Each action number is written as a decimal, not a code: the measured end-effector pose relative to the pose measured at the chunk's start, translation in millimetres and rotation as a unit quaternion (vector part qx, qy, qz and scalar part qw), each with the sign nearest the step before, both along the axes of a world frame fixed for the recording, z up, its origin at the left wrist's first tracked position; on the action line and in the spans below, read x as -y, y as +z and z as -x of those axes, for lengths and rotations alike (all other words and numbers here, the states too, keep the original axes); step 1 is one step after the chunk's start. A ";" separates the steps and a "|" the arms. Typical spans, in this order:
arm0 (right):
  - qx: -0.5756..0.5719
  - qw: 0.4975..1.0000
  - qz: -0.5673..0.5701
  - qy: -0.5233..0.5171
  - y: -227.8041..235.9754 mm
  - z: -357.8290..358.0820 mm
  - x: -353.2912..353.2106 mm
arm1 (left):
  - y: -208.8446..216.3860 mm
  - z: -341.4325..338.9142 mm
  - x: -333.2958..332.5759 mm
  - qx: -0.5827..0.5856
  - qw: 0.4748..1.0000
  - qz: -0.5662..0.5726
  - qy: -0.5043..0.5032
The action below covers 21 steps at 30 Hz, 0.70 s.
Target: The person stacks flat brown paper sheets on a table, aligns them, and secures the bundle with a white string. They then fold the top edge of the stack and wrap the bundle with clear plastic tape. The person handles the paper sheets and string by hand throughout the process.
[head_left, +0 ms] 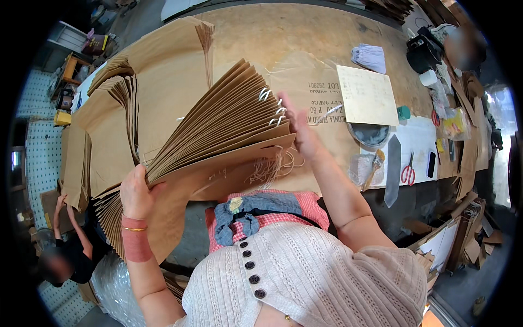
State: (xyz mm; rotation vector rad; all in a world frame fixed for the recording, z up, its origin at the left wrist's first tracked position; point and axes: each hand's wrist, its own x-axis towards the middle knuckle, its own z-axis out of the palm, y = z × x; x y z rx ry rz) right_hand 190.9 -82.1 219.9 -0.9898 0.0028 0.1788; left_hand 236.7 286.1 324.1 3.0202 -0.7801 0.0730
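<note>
A fanned stack of brown paper bags (218,120) rises in front of me over the near edge of the table. My left hand (137,192) is closed around the lower left end of the stack, thumb on top. At the other end my right hand (298,128) lies against the bag edges with its fingers stretched out. White string loops (279,117) stick out of the stack beside the right fingers. Below them, loose pale threads (269,169) dangle from the lowest bag.
More fanned brown bags (117,120) lie on the table at left. To the right are a cream board (368,95) over a grey bowl (369,134), white cloth gloves (369,57), red-handled scissors (408,171) and a phone (432,164). Another person (71,240) works at far left.
</note>
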 end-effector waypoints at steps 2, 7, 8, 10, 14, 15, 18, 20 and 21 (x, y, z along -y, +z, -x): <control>-0.001 1.000 -0.015 0.002 -4.2 -1.3 -4.5 | 1.0 0.2 0.6 0.002 1.000 0.003 0.000; -0.063 0.992 0.094 -0.058 -10.1 1.2 -1.4 | 1.4 -0.4 5.0 -0.002 1.000 0.002 0.008; -0.004 0.988 0.101 -0.118 -6.9 2.7 7.9 | 2.2 0.4 4.4 -0.003 1.000 -0.003 0.007; 0.117 0.959 0.113 -0.233 9.6 1.2 32.9 | 1.7 -0.5 3.0 -0.002 1.000 -0.008 0.009; 0.286 0.768 0.572 -0.040 112.5 14.4 -4.4 | -0.2 2.0 -7.0 0.005 1.000 -0.013 0.007; 0.353 0.710 0.609 0.001 126.5 15.3 -36.5 | 0.5 3.5 -7.4 0.010 1.000 -0.012 0.001; 0.505 0.599 0.622 -0.011 116.4 -9.5 -123.0 | -4.9 0.6 -16.1 0.006 1.000 0.013 -0.027; 0.503 0.561 0.655 -0.053 88.3 -42.0 -155.7 | -3.8 0.8 -11.0 0.040 0.996 0.058 -0.049; 0.458 0.575 0.678 -0.014 86.3 -51.4 -158.5 | -4.7 1.2 -9.5 0.046 0.996 0.056 -0.057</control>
